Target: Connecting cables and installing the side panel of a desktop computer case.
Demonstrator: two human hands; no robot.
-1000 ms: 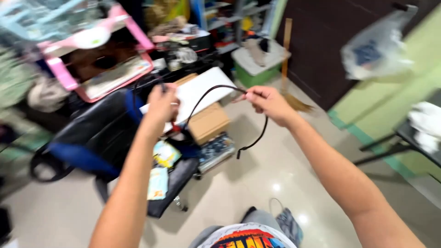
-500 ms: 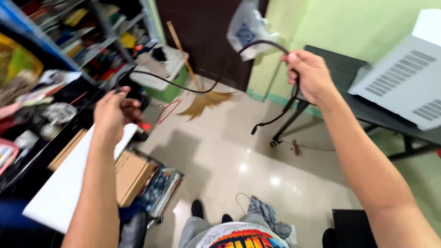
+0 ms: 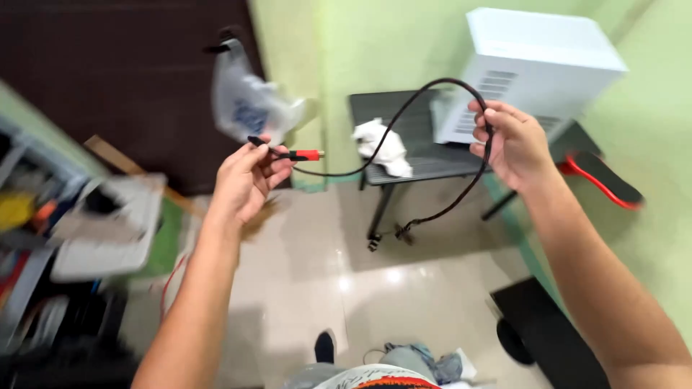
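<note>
My left hand [image 3: 245, 180] pinches the end of a thin black cable [image 3: 404, 115] just behind its red plug [image 3: 306, 154], which points right. The cable sags, then arches up to my right hand [image 3: 508, 144], which grips it in a closed fist. From that fist the loose end hangs down to about knee height over the floor. Both hands are raised in front of me, roughly at the same height and well apart.
A dark small table [image 3: 414, 140] against the green wall carries a white box-shaped machine [image 3: 533, 68] and a crumpled white cloth [image 3: 382, 144]. A plastic bag [image 3: 249, 104] hangs by the dark door. Cluttered shelves [image 3: 65, 238] stand at left. A red-and-black object [image 3: 602, 176] lies at right.
The view has swung right from the cluttered shelves and boxes to the table and white machine. Both hands kept hold of the cable, and the red plug now shows at my left fingers.
</note>
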